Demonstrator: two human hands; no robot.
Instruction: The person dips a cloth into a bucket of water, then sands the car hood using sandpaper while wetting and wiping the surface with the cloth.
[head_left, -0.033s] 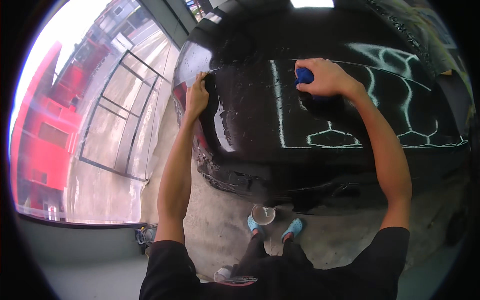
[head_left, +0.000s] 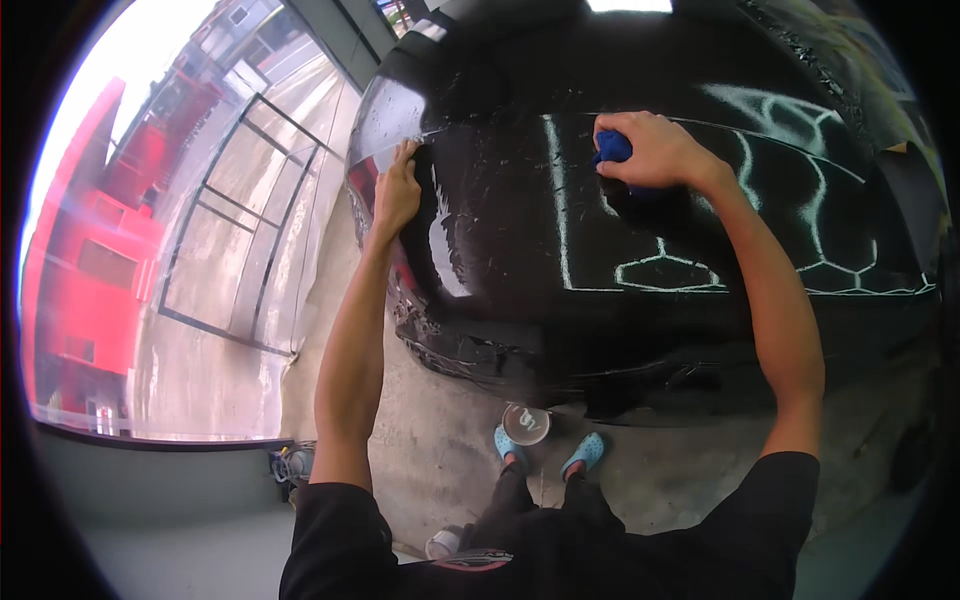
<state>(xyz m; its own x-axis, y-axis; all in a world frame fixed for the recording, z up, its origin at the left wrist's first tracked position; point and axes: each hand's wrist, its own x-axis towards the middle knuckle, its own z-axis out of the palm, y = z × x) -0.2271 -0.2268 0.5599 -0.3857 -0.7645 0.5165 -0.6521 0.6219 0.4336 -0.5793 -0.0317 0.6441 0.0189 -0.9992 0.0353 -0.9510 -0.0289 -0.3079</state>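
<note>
My right hand (head_left: 650, 150) is closed around a bunched blue cloth (head_left: 613, 148) on the glossy black rear of a car (head_left: 500, 215). Some of the cloth is hidden under my palm. Farther left, my left hand (head_left: 398, 188) rests on the car's left edge, fingers stretched forward on the bodywork with nothing seen in them. Wet-looking streaks and small drops mark the paint near it. Pale outlines that look like reflected lights cross the surface around my right hand.
A round container (head_left: 526, 424) stands on the concrete floor (head_left: 690, 470) by my feet in light blue clogs (head_left: 583, 455). On the left a clear plastic sheet (head_left: 315, 240) hangs beside a dark metal frame (head_left: 215, 200). Small equipment with cables (head_left: 292, 464) sits by the low wall.
The view has shifted very slightly. My right hand and the blue cloth have barely moved, and my left hand keeps its place on the car's edge.
</note>
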